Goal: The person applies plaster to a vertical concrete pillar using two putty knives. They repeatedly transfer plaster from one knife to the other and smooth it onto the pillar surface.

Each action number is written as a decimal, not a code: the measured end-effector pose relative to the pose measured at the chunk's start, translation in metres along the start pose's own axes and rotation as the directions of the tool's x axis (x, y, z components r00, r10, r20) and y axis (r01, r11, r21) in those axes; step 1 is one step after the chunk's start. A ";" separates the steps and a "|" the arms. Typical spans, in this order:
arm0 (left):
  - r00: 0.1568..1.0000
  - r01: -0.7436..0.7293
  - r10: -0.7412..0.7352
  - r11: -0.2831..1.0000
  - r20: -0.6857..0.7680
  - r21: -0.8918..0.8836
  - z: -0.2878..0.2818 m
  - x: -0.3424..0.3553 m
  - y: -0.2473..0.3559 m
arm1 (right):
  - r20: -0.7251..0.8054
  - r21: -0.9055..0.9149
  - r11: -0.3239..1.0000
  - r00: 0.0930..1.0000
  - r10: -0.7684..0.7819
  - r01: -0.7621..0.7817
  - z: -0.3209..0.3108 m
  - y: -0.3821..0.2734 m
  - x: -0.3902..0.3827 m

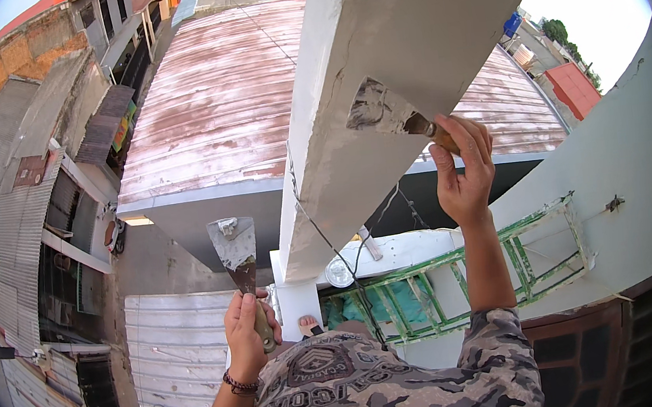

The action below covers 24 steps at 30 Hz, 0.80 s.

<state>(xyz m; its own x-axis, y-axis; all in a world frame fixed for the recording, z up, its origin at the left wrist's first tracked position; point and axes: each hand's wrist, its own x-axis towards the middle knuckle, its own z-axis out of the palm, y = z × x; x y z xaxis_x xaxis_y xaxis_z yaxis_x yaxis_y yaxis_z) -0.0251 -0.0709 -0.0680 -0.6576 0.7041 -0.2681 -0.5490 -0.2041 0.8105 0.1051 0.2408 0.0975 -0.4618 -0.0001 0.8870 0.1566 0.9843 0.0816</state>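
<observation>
Closest, at the bottom edge: grey and brown patchy shirt [397,382], with letters across the chest. Just past that, left hand [248,331] curled around the handle of the left scraper [235,245], blade up, with a lump of grey paste [228,228] near the top. Held apart from the post. A bit higher, right hand [466,174] pinching the handle of the right scraper [383,108], thumb on one side and fingers on the other. Blade laid, by the look of it, against the wide face of the pale post [363,174].

For smooth work, probably best to tip the blade a little, push softly and evenly, and pull in long strokes. Take small dabs from the left scraper, without dropping any. Go gently at the corner, an easy place for bumps. Mind the foot [308,324] far below, on a white ledge [297,303].

Hard to tell: the push behind the right blade. Hidden: the back of the post and most of both legs. Farther down, green ladder [460,278], partly behind dark wires [368,310]; lying or leaning, not clear. Beyond, rusty roof [216,103], partly blocked by the post. Farthest, houses [38,43], bent and cut off by the round black rim.
</observation>
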 end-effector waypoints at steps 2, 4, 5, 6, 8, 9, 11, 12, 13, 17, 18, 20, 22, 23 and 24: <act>1.000 0.019 -0.019 1.000 0.007 -0.006 0.000 0.004 -0.003 | -0.016 -0.054 0.998 0.999 -0.028 0.027 0.005 0.013 0.008; 0.999 0.036 -0.035 0.999 0.022 -0.005 0.001 0.006 -0.005 | -0.017 -0.108 0.990 0.996 -0.088 0.086 0.009 0.021 0.017; 0.999 0.038 -0.038 0.999 0.032 -0.002 0.002 0.008 -0.006 | -0.015 -0.102 0.991 0.996 -0.086 0.084 0.011 0.023 0.022; 0.998 0.040 -0.040 0.999 0.042 0.000 0.003 0.009 -0.006 | -0.021 -0.099 0.992 0.996 -0.086 0.083 0.012 0.025 0.025; 0.998 0.039 -0.039 0.999 0.043 -0.004 0.006 0.012 -0.006 | -0.034 -0.094 0.992 0.996 -0.087 0.083 0.013 0.030 0.029; 0.998 0.039 -0.038 0.999 0.045 -0.007 0.007 0.015 -0.007 | -0.033 -0.095 0.992 0.995 -0.092 0.089 0.014 0.032 0.032; 0.998 0.037 -0.037 0.999 0.051 -0.007 0.009 0.019 -0.007 | -0.032 -0.094 0.991 0.994 -0.102 0.099 0.015 0.035 0.036; 0.998 0.036 -0.036 0.999 0.053 -0.006 0.009 0.020 -0.006 | -0.025 -0.094 0.991 0.995 -0.102 0.099 0.016 0.036 0.038; 0.998 0.037 -0.036 0.999 0.051 -0.007 0.010 0.021 -0.006 | -0.018 -0.093 0.991 0.995 -0.102 0.099 0.017 0.036 0.039; 0.998 0.040 -0.039 0.999 0.044 -0.005 0.014 0.028 -0.007 | -0.029 -0.157 0.983 0.994 -0.105 0.099 0.023 0.041 0.039; 0.998 0.040 -0.040 0.999 0.040 -0.004 0.014 0.029 -0.008 | -0.037 -0.177 0.978 0.993 -0.116 0.107 0.023 0.042 0.039; 0.998 0.046 -0.046 0.999 0.036 0.004 0.014 0.032 -0.008 | -0.052 -0.219 0.968 0.989 -0.137 0.123 0.024 0.045 0.039; 0.997 0.056 -0.056 0.998 0.043 0.010 0.016 0.035 -0.008 | -0.030 -0.285 0.952 0.992 -0.120 0.107 0.018 0.043 0.038; 0.997 0.060 -0.061 0.998 0.048 0.011 0.017 0.036 -0.006 | -0.021 -0.315 0.944 0.994 -0.112 0.099 0.016 0.041 0.037; 0.996 0.065 -0.065 0.998 0.053 0.013 0.019 0.037 -0.004 | -0.001 -0.327 0.942 0.997 -0.083 0.078 0.012 0.040 0.034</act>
<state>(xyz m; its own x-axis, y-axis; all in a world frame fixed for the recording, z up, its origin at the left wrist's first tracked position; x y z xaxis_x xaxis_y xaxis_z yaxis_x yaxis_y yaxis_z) -0.0375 -0.0314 -0.0716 -0.5920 0.7509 -0.2926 -0.5837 -0.1492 0.7981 0.0848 0.2827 0.1258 -0.4724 -0.0817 0.8776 0.3968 0.8693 0.2946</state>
